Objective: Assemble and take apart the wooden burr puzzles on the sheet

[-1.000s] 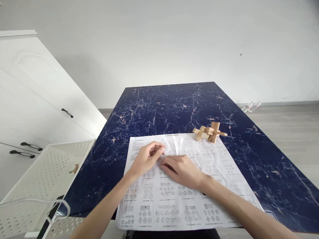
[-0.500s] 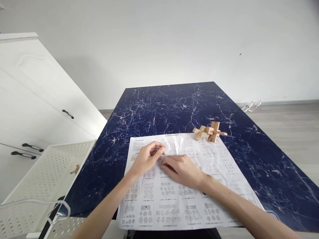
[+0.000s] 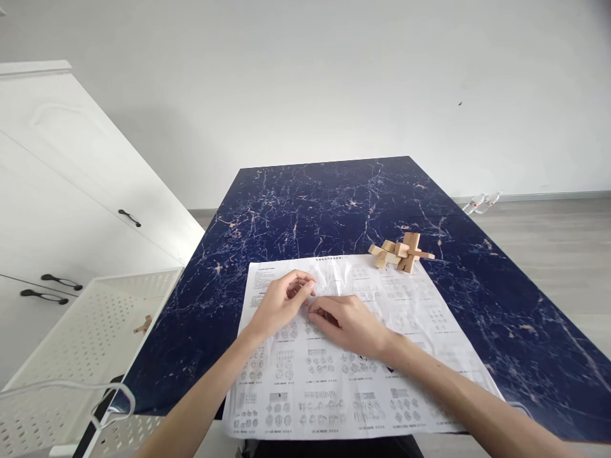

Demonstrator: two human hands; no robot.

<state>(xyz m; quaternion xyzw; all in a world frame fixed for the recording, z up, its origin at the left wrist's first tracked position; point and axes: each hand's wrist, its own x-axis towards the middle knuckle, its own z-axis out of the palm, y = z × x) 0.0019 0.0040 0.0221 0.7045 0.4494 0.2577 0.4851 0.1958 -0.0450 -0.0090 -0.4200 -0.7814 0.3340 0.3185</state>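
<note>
On the creased, diagram-printed sheet [image 3: 363, 356], both hands rest, fingers curled together

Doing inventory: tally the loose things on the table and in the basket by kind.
Wooden puzzles, on the table: 1
Wooden pieces, in the basket: 1
Printed sheets, under both hands: 1
Total: 3

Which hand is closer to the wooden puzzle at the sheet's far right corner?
Right. The right hand rests on the sheet, nearer the wooden puzzle; the left hand lies farther left.
</note>
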